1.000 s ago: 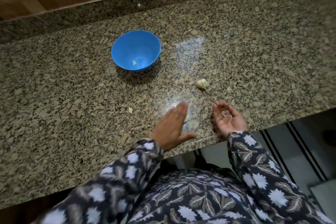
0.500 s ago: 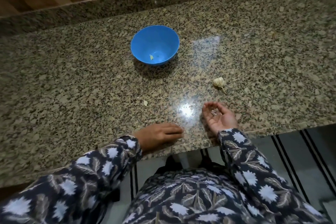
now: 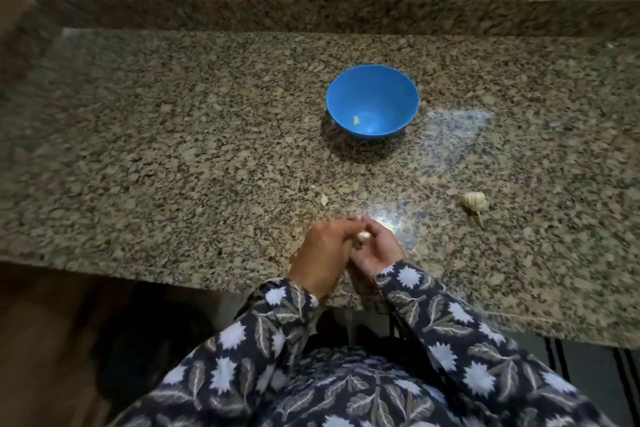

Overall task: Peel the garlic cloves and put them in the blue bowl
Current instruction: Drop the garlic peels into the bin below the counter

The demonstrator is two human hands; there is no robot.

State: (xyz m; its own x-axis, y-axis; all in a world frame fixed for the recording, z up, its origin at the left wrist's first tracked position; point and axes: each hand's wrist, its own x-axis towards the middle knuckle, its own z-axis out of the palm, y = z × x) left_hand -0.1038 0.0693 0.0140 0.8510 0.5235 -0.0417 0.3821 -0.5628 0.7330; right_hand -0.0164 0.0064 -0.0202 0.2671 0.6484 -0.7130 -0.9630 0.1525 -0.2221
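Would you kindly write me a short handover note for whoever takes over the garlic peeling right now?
Left hand and right hand: together near the front edge of the counter, both pinching one garlic clove.
Blue bowl: farther back, one small pale piece inside.
Garlic bulb: on the counter to the right, untouched.
Done: little, at most that piece.
Left: peel the held clove, bowl it, then the bulb's remaining cloves.

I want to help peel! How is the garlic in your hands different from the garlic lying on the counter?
The held garlic is pinched between the left hand and right hand; the loose garlic lies untouched further right. The held garlic is mostly hidden by the hands; the loose garlic shows whole, ribbed, with a thin stalk. Both are pale and outside the blue bowl.
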